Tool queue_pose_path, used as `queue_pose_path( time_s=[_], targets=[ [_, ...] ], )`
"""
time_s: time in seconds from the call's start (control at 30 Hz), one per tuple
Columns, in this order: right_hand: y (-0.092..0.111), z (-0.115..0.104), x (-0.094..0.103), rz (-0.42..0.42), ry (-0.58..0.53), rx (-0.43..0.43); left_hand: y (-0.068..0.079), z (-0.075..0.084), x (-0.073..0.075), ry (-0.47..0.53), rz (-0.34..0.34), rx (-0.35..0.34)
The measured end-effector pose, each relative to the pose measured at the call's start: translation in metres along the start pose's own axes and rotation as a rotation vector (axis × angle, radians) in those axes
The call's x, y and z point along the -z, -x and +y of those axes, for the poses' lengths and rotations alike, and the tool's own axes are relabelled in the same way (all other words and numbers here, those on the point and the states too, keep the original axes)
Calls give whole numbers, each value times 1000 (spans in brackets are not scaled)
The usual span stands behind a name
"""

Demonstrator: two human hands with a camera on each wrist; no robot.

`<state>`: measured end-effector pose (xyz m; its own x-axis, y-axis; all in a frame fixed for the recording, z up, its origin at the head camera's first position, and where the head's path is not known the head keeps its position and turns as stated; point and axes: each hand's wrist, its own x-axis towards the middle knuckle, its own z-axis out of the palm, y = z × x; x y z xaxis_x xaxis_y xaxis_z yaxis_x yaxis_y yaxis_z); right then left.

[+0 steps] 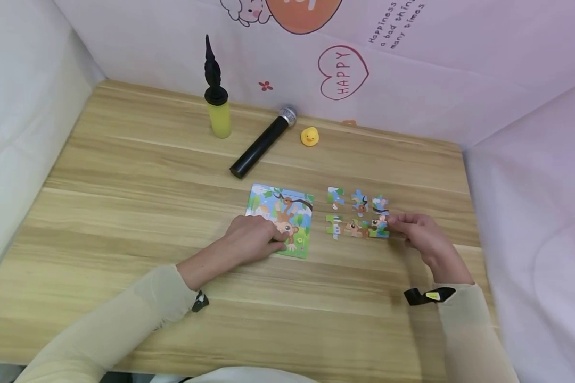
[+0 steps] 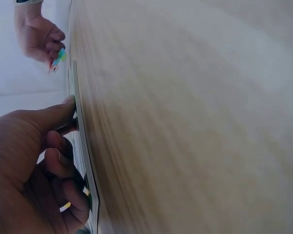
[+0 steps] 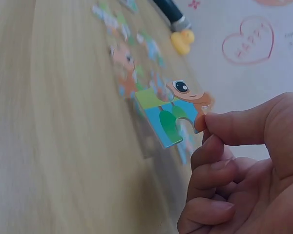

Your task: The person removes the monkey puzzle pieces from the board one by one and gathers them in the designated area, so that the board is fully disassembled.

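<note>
My right hand [image 1: 426, 239] pinches a jigsaw puzzle piece [image 3: 166, 119] by its edge between thumb and fingertips. That piece shows part of a face with one eye, over blue and green, and is lifted above the table. My left hand [image 1: 249, 236] rests on the puzzle board [image 1: 303, 213], which pictures a hanging monkey on a blue and green ground. In the left wrist view the thumb touches the board's surface and the other fingers bend loosely beside it. Between the two hands several loose puzzle pieces [image 1: 335, 196] lie in two rows, right of the board.
Beyond the board a black microphone [image 1: 261, 146] lies slanted on the wooden table [image 1: 124, 213]. A yellow rubber duck [image 1: 310, 136] sits right of its head. At the back stands a yellow and black hand pump [image 1: 219, 114]. White printed cloth [image 1: 412, 80] walls the back and sides.
</note>
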<state>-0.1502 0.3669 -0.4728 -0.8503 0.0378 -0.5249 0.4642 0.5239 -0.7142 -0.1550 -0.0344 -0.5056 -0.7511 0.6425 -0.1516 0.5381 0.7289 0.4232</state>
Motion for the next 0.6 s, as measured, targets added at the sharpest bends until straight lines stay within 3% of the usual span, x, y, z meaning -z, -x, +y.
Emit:
queue_pose_path(
  time_s=[0.2, 0.6],
  targets=[
    [-4, 9, 4, 14, 23, -56, 1, -1, -1, 4, 13, -10],
    [-8, 11, -3, 137, 185, -29, 1, -2, -2, 10, 27, -24]
  ],
)
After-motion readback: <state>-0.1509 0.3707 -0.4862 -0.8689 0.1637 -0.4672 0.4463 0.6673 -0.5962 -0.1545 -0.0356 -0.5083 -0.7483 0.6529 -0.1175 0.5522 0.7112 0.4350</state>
